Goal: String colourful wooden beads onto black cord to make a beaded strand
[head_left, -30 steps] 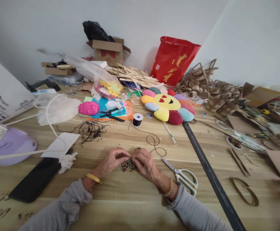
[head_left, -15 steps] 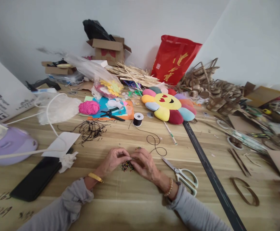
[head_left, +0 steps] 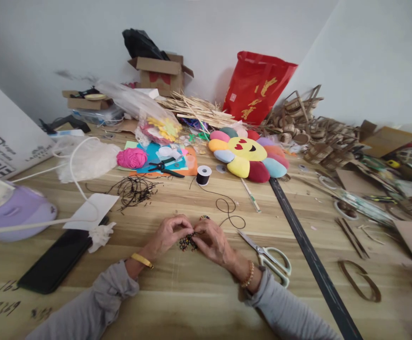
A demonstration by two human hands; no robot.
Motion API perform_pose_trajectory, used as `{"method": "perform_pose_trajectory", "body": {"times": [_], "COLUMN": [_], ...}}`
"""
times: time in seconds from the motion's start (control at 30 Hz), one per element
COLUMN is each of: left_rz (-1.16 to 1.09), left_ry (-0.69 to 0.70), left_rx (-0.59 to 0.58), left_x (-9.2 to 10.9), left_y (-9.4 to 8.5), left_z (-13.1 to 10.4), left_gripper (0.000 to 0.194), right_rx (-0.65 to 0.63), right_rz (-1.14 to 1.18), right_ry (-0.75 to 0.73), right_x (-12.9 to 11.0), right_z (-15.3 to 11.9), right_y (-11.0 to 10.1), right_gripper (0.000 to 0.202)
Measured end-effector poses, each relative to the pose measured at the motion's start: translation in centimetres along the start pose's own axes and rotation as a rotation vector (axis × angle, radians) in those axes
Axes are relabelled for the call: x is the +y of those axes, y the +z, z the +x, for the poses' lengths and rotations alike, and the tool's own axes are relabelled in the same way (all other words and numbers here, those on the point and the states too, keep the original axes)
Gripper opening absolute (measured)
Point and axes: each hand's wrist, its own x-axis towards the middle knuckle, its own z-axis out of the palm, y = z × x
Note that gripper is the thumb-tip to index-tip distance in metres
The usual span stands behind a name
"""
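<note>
A cluster of small dark, multicoloured beads (head_left: 186, 244) sits just below my fingertips, partly covered by them. My left hand (head_left: 170, 233) pinches the beaded cord between thumb and forefinger. Close beside it, my right hand (head_left: 214, 242) has its fingers closed on the same beaded cord, the tips of both hands almost touching. A few more beads (head_left: 204, 217) show behind the right fingers. Thin black cord (head_left: 229, 206) loops on the table behind the right hand, trailing from a white spool (head_left: 203, 175). How the strands run inside my fingers is hidden.
Scissors (head_left: 271, 259) lie right of my right hand, near a long black strip (head_left: 308, 255). Behind are cut black cords (head_left: 135, 191), pliers (head_left: 165, 169), pink yarn (head_left: 131, 157) and a flower cushion (head_left: 247, 153). A phone (head_left: 55, 262) lies at left.
Both hands stay in nearly the same place, with only slight finger movement at the beads. The whole view has shifted very slightly.
</note>
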Motion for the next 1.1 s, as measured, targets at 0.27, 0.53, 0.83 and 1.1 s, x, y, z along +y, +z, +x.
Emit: {"method": "perform_pose_trajectory", "body": {"times": [0.27, 0.53, 0.83, 1.1], "left_rz": [0.104, 0.195, 0.622, 0.666], "left_ry": [0.003, 0.026, 0.123, 0.133], "left_rx": [-0.009, -0.004, -0.094, -0.136], "left_x": [0.6, 0.6, -2.0, -1.8], "left_y": [-0.1, -0.5, -2.0, -1.8], "left_z": [-0.1, -0.2, -0.2, -0.3], "left_gripper": [0.018, 0.018, 0.011, 0.010], "right_rx": [-0.008, -0.034, 0.016, 0.011], "right_rz": [-0.039, -0.072, -0.045, -0.050], "right_ry": [0.034, 0.072, 0.124, 0.137], "right_x": [0.3, 0.3, 0.4, 0.6], "right_z": [-0.1, -0.2, -0.3, -0.4], "right_y": [-0.1, -0.3, -0.2, -0.1], "right_gripper": [0.010, 0.016, 0.012, 0.011]}}
